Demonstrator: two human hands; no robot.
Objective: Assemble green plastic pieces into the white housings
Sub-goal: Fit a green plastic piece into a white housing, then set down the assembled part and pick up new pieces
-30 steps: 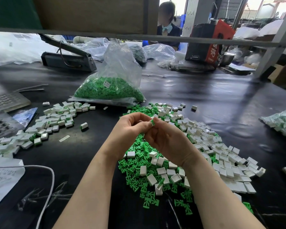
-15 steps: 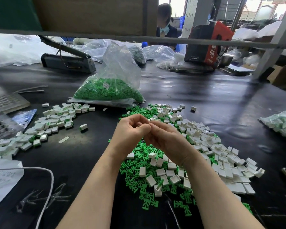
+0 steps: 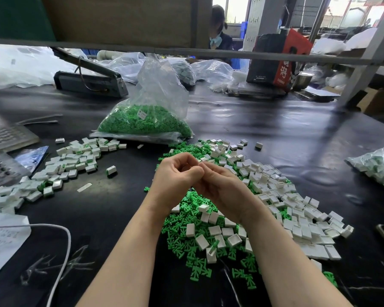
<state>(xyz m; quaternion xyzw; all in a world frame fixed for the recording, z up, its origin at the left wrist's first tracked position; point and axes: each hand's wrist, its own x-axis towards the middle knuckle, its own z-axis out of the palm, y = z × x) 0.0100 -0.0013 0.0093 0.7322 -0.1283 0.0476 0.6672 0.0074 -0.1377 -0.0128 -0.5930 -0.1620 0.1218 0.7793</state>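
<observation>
**Trainee:** What are your hands doing right now?

**Me:** I am bringing both together above the middle of the bench, over the mixed heap. My left hand (image 3: 177, 173) is curling its fingers in toward my right hand (image 3: 222, 185), and the fingertips of both are meeting. Both grips are clenching, but the piece between them is hidden by my own fingers, so I cannot tell what each one is holding.

**Trainee:** So a green piece is going into a housing?

**Me:** I am judging so from the task; it is not something you can see here. The loose green plastic pieces (image 3: 182, 220) are lying right under my wrists, and the empty white housings (image 3: 282, 196) are spreading from there toward the right edge of the bench.

**Trainee:** How do I do this step well?

**Me:** I am keeping the work close between my fingertips and, I would say, lining the piece up squarely before pressing, since a tilted one will likely jam. I am pressing with the thumbs, not the whole hand.

**Trainee:** And the finished ones?

**Me:** The finished housings (image 3: 75, 160) are gathering toward the left edge, well apart from the heap. A bag of green pieces (image 3: 146, 122) is standing behind, nearer the far edge.
</observation>
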